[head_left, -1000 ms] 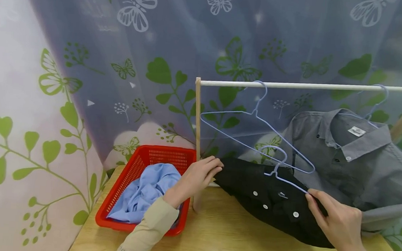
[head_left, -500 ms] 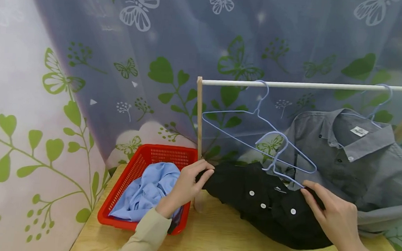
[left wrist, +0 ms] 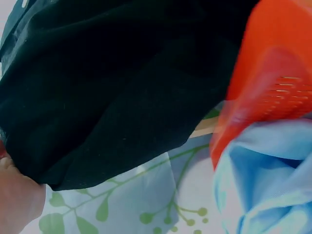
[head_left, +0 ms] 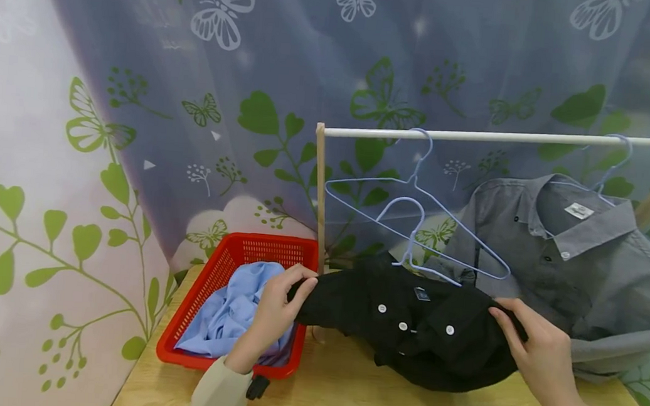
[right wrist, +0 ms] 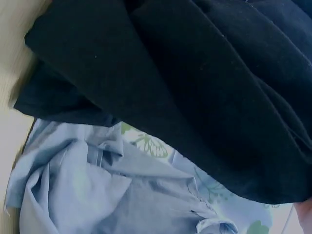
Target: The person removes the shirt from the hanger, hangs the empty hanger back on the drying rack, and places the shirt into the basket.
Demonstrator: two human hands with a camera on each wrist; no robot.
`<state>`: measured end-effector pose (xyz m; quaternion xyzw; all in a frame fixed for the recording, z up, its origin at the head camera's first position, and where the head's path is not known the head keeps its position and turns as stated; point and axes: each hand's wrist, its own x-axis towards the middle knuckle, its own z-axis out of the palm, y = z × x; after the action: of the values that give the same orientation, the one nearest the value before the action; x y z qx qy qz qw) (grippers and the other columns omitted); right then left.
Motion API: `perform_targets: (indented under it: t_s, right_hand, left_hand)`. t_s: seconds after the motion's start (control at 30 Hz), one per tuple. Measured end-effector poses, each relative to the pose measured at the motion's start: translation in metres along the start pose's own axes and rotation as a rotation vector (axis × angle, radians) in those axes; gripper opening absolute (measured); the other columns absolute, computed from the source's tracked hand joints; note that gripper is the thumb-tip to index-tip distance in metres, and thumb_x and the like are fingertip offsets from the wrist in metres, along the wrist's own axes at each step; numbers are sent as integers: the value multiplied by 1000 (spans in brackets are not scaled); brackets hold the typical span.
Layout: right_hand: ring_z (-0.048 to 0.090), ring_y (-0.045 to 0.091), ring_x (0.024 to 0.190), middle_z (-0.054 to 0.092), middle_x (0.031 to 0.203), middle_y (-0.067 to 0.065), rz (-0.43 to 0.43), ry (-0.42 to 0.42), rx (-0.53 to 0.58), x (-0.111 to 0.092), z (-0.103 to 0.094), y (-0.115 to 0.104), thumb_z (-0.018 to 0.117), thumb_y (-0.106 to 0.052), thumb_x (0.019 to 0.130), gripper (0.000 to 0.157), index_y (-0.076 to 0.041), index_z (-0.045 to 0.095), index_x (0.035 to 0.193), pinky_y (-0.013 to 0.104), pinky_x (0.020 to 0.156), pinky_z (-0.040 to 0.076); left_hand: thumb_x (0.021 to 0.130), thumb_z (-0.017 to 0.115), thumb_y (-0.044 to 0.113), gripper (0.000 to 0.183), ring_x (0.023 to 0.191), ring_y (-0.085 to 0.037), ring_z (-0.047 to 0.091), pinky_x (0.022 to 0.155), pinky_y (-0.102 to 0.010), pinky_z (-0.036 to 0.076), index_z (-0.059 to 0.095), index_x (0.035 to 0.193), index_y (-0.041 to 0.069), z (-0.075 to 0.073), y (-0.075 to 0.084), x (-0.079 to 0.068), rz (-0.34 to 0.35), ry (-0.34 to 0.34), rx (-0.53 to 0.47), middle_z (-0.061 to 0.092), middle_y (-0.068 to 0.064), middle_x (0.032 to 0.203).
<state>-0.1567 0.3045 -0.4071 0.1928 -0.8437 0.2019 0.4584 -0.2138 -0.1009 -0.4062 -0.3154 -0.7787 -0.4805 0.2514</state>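
While both hands (head_left: 278, 300) (head_left: 541, 344) pinch it, black shirt (head_left: 422, 351), white-buttoned, rumpled, sagging between them

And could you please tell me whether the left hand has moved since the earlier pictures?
Yes, leftward: the left hand earlier reached across the left wooden rack post but now lies left of it.

The left hand (head_left: 275, 306) pinches one end of the black shirt (head_left: 427, 355), the right hand (head_left: 541, 347) its other end. A blue hanger (head_left: 439, 274) sits at the shirt's neck, hook up. Behind, another hanger (head_left: 454, 219) hangs from the white rail (head_left: 488, 137); to its right, also on the rail, hangs a grey shirt (head_left: 541, 275). Blue cloth (head_left: 232, 313) lies in the red basket (head_left: 184, 358) on the wooden table (head_left: 340, 393), just beside the left hand.
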Motion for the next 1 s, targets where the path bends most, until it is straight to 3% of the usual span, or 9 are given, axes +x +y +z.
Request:
perform_targets:
  t_s: [0.27, 0.47, 0.63, 0.83, 1.0]
  right_hand:
    - [66, 28, 67, 75, 84, 10, 18, 138, 4, 0, 9, -9, 50, -51, 104, 54, -4, 73, 93, 10, 73, 42]
    - [64, 36, 62, 73, 81, 16, 59, 208, -66, 2, 3, -6, 50, -53, 103, 59, 0, 72, 91, 27, 57, 44]
    - [66, 35, 68, 74, 84, 16, 74, 141, -77, 2, -5, -3, 55, -46, 104, 49, -1, 72, 94, 31, 61, 43]
    - [66, 29, 73, 73, 85, 9, 50, 10, -56, 1, -7, -3, 68, -24, 98, 20, -4, 72, 95, 14, 73, 44]
    - [67, 26, 77, 73, 88, 7, 32, -13, -24, 3, -1, -8, 58, -37, 104, 36, -5, 73, 97, 7, 82, 40]
  left_hand:
    - [101, 62, 10, 12, 95, -15, 69, 86, -34, 57, 73, 105, 15, -8, -6, -16, -49, -19, -13, 74, 1, 102]
    - [100, 66, 17, 15, 88, -8, 69, 77, -29, 57, 75, 111, 19, -22, -13, -25, -153, -23, 57, 75, 6, 102]
    - [98, 67, 18, 14, 80, -9, 70, 72, -27, 58, 77, 107, 14, -32, -12, -36, -179, -131, 109, 77, 2, 99]
    - [99, 66, 17, 19, 85, -11, 71, 73, -27, 59, 78, 109, 7, -30, -8, -50, -180, -214, 51, 77, -6, 104]
    - [99, 66, 15, 17, 80, -8, 71, 69, -25, 58, 79, 108, 9, -21, -7, -51, -152, -195, -9, 78, -5, 103]
